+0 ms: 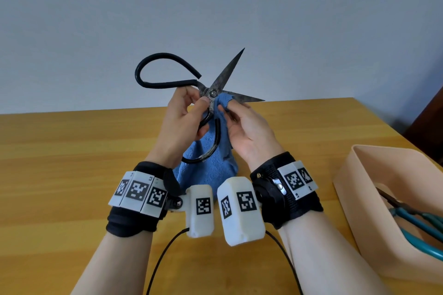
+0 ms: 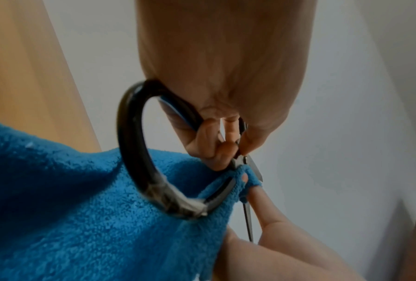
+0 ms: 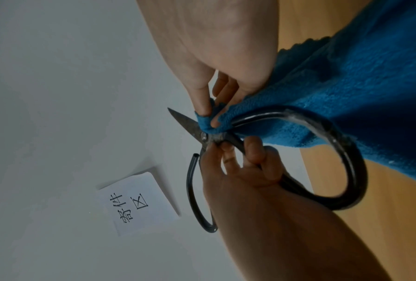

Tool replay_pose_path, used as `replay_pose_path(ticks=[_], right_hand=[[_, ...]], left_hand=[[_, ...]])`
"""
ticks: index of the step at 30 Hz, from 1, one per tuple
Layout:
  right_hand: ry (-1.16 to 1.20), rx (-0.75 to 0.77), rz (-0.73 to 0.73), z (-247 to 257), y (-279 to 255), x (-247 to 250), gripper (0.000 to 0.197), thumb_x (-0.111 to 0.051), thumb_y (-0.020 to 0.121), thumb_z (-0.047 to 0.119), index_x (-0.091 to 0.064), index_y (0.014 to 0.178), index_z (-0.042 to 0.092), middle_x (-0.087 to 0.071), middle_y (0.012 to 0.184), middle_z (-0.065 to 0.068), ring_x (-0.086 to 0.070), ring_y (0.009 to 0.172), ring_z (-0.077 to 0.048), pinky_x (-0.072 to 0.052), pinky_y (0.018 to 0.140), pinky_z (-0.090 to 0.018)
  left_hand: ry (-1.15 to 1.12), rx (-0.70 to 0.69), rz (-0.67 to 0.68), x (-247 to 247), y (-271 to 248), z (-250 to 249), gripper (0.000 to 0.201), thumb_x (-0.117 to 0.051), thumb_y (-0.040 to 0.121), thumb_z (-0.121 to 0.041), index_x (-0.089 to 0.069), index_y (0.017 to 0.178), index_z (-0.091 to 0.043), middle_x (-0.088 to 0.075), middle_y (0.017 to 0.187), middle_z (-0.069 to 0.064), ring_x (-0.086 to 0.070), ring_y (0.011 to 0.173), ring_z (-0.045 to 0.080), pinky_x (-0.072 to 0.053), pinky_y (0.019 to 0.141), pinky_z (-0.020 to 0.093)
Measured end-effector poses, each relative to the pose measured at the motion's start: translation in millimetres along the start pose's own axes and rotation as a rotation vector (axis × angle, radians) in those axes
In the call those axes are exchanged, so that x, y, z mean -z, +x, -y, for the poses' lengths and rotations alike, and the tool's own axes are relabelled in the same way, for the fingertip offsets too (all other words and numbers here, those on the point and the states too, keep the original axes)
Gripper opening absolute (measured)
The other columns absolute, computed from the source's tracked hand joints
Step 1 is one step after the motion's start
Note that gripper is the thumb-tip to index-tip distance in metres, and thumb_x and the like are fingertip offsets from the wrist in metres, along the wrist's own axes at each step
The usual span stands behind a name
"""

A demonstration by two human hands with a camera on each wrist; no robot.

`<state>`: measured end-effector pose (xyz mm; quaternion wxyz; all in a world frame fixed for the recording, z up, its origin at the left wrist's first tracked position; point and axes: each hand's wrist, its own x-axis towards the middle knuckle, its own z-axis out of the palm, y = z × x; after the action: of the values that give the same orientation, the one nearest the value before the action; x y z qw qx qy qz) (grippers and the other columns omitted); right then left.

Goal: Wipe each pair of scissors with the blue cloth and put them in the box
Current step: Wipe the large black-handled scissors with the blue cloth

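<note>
Two hands (image 1: 182,115) (image 1: 249,129) wipe one scissors (image 1: 215,88) with one cloth (image 1: 211,170).

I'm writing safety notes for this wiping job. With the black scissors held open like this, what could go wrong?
1. The right hand pinches the blue cloth over one blade beside the pivot; a slip could cut a fingertip.
2. The left hand grips the black scissors near the pivot; if the open blades close, they might nip the fingers.

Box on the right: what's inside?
Teal-handled scissors lie inside the beige box, with dark blades toward its near-left wall. The frame edge cuts off the rest of the interior.
</note>
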<state>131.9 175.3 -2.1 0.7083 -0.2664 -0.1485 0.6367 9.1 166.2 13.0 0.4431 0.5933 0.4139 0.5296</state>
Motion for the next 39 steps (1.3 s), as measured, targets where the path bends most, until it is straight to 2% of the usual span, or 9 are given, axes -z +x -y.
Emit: replay_pose_path(ticks=[1,4,5,12,18,22,28,35,39], right_hand=[[-0.005,0.000,0.005,0,0,0,0.015,-0.056,0.093,-0.008,-0.056,0.106,0.000,-0.065,0.087,-0.017,-0.067,0.074,-0.021,-0.060,0.069,-0.026],[-0.038,0.018,0.034,-3,1,0,0.018,-0.057,0.093,-0.005,-0.058,0.111,-0.004,-0.064,0.095,-0.020,-0.065,0.086,-0.024,-0.053,0.099,-0.036],[-0.039,0.023,0.037,-4,1,0,0.019,-0.057,0.093,-0.006,-0.058,0.112,-0.006,-0.063,0.097,-0.021,-0.064,0.087,-0.024,-0.052,0.100,-0.036],[0.006,0.021,-0.007,2,-1,1,0.019,-0.059,0.092,-0.008,-0.056,0.109,-0.002,-0.065,0.089,-0.017,-0.069,0.070,-0.019,-0.060,0.069,-0.024],[-0.010,0.026,0.011,3,-3,-1,0.028,-0.060,0.090,-0.009,-0.055,0.117,-0.006,-0.064,0.091,-0.019,-0.069,0.074,-0.021,-0.059,0.068,-0.024],[-0.024,0.065,-0.006,4,-3,-1,0.026,-0.060,0.090,-0.009,-0.051,0.113,0.001,-0.065,0.085,-0.015,-0.070,0.064,-0.016,-0.059,0.064,-0.026],[-0.073,0.074,0.048,6,-6,-5,0.022,-0.057,0.089,-0.012,-0.055,0.107,0.001,-0.064,0.090,-0.017,-0.069,0.067,-0.018,-0.058,0.065,-0.024],[-0.065,0.071,0.042,2,-6,-3,0.035,-0.057,0.090,-0.011,-0.053,0.123,-0.004,-0.066,0.088,-0.017,-0.070,0.067,-0.018,-0.058,0.065,-0.026],[-0.079,0.064,0.046,5,-8,-4,0.023,-0.058,0.089,-0.012,-0.056,0.110,-0.002,-0.064,0.088,-0.018,-0.068,0.066,-0.018,-0.059,0.065,-0.027]], left_hand=[[-0.010,0.001,0.000,-1,0,0,0.011,-0.052,0.103,-0.017,-0.044,0.096,-0.014,-0.048,0.080,-0.009,-0.041,0.052,0.004,-0.040,0.055,0.026],[-0.001,-0.009,-0.004,-1,0,0,0.010,-0.052,0.103,-0.016,-0.045,0.096,-0.015,-0.049,0.087,-0.006,-0.042,0.054,0.002,-0.042,0.057,0.026],[0.006,-0.012,-0.005,-1,0,1,0.010,-0.052,0.103,-0.016,-0.045,0.096,-0.015,-0.049,0.089,-0.005,-0.042,0.055,0.001,-0.043,0.057,0.026],[0.002,-0.010,0.006,0,0,0,0.010,-0.053,0.103,-0.016,-0.046,0.097,-0.013,-0.051,0.082,-0.010,-0.043,0.055,0.002,-0.043,0.055,0.023],[0.009,0.004,0.028,3,0,1,0.010,-0.052,0.104,-0.016,-0.045,0.098,-0.011,-0.052,0.074,-0.015,-0.044,0.050,0.007,-0.041,0.052,0.025],[0.049,-0.034,0.073,5,2,0,0.013,-0.051,0.104,-0.016,-0.043,0.096,-0.011,-0.051,0.086,-0.001,-0.057,0.049,0.023,-0.038,0.044,0.027],[0.042,0.045,0.081,12,5,-2,0.007,-0.054,0.103,-0.016,-0.050,0.099,-0.013,-0.053,0.103,0.010,-0.073,0.065,0.025,-0.058,0.058,0.029],[0.059,0.071,0.095,16,7,-2,0.009,-0.054,0.103,-0.017,-0.051,0.102,-0.008,-0.057,0.102,0.013,-0.075,0.070,0.031,-0.060,0.062,0.031],[0.062,0.064,0.108,16,6,-3,0.007,-0.054,0.103,-0.016,-0.052,0.100,-0.011,-0.059,0.101,0.013,-0.074,0.066,0.027,-0.058,0.059,0.027]])
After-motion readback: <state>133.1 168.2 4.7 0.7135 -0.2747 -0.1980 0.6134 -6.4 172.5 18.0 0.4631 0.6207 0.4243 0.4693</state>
